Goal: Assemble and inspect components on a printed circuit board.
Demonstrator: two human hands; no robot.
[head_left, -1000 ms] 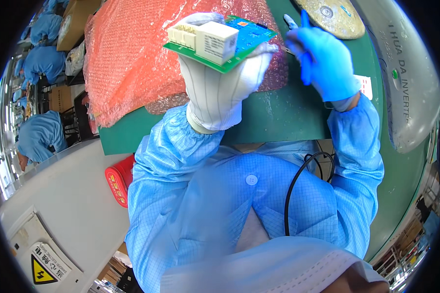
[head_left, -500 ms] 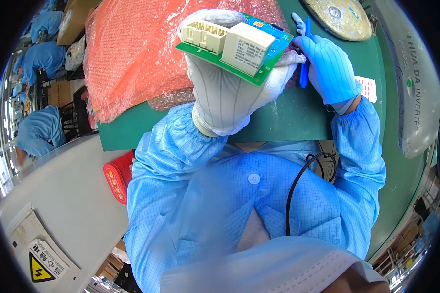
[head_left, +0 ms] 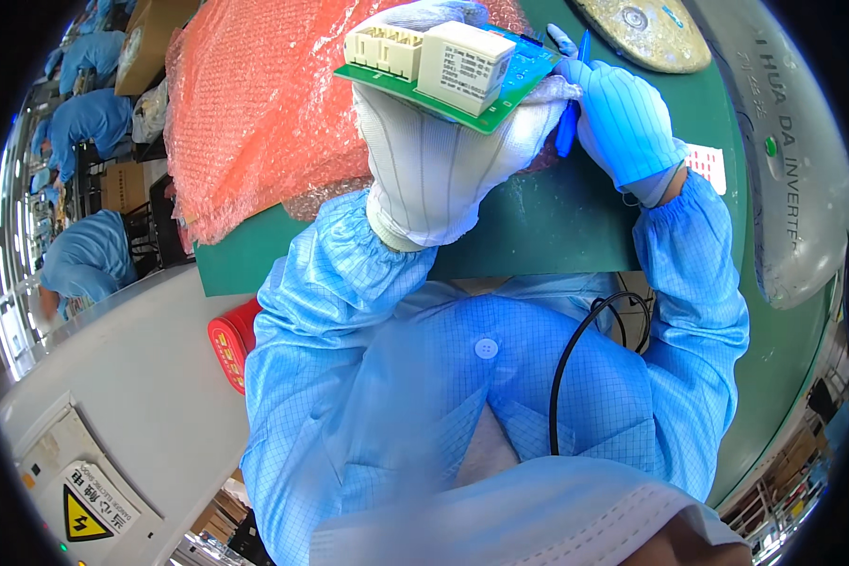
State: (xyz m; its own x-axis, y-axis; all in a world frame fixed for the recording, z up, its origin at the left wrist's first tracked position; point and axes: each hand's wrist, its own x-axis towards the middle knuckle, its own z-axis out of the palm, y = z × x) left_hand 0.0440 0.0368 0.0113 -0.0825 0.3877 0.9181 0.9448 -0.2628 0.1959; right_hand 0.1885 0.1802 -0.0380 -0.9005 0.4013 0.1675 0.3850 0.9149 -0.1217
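My left hand (head_left: 424, 165), in a white striped glove, grips a green circuit board (head_left: 489, 121) from below and behind, above the table. On the board sit a cream slotted connector (head_left: 384, 51) and a white box-shaped component (head_left: 462, 71) with printing on its side. Close to the board's right edge, my gloved right hand (head_left: 629, 123) is closed around a slim blue pen-like tool (head_left: 567, 124), held tilted. Whether its tip touches the board is hidden behind the left glove's fingers.
Pink bubble wrap (head_left: 255, 113) covers the left of the green table (head_left: 566, 231). A round, worn disc (head_left: 646, 33) lies at the back right, near a white card with red marks (head_left: 706, 170). A black cable (head_left: 561, 377) loops before me. People in blue work at far left.
The board has moved slightly up and left, its face tipping so the white component's printed side shows more. My right hand has shifted up and left, and the blue tool leans more.
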